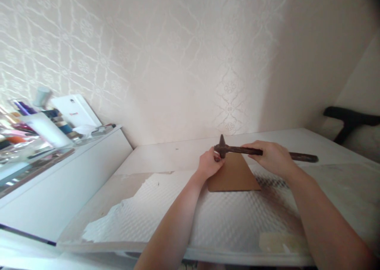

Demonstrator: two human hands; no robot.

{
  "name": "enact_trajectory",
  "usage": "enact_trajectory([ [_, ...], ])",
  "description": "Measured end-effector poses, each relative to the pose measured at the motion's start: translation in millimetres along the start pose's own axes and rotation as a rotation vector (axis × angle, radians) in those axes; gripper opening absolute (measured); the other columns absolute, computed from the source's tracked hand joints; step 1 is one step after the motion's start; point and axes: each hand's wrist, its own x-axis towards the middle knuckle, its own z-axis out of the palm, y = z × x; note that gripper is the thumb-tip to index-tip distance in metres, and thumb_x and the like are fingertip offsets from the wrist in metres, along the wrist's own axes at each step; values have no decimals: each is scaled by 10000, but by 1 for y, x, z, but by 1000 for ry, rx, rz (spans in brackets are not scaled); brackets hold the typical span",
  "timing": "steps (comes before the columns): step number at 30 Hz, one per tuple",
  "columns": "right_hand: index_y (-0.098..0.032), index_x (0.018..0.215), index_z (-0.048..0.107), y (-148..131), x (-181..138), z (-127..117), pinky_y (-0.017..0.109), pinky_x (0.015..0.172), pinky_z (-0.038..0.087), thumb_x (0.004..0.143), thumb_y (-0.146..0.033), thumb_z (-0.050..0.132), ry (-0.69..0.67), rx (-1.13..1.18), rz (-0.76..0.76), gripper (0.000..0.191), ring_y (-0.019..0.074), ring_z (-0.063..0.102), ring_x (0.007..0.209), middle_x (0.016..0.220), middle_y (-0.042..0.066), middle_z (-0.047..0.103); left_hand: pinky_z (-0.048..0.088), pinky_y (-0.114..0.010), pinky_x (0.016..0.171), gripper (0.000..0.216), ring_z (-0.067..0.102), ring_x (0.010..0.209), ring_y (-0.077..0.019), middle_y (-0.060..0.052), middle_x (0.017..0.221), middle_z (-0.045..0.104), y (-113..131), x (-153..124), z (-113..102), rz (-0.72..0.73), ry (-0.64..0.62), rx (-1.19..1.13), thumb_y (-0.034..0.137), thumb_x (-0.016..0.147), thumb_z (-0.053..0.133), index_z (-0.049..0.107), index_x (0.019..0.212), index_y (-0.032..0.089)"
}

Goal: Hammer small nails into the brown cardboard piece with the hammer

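A dark, worn hammer (pixel 242 150) lies almost level across the view, its handle in my right hand (pixel 274 158). The fingers of that hand are wrapped round the middle of the handle, and the end of it sticks out to the right. The hammer's head is over the left far part of a brown flat board (pixel 236 177). My left hand (pixel 208 164) rests at the board's left edge, fingers curled together close beside the hammer head. What those fingers pinch, if anything, is too small and partly hidden.
Under the board lies a white textured sheet (pixel 133 210) with a ragged left edge, on a pale table (pixel 157 155). At left, a white cabinet (pixel 74 187) holds bottles, a white box (pixel 74 110) and clutter. A black T-shaped object (pixel 350 118) stands at right. Behind is a patterned wall.
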Motion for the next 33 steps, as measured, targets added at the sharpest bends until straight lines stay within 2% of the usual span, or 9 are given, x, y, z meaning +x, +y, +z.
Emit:
enact_trajectory([
  [27, -355, 1022, 716, 0, 0, 0, 291, 662, 485, 801, -205, 546, 36, -12, -4, 316, 210, 666, 850, 999, -29, 719, 499, -304, 839, 272, 653, 883, -177, 9, 873, 707, 0, 0, 0, -11, 5, -2, 155, 722, 648, 540, 961, 227],
  [33, -356, 1020, 716, 0, 1, 1, 300, 681, 488, 790, -196, 558, 2, 26, -9, 322, 217, 666, 872, 997, -31, 720, 501, -310, 830, 250, 654, 887, -190, -6, 871, 708, 1, 0, -1, -18, 7, -7, 162, 720, 646, 537, 938, 217],
])
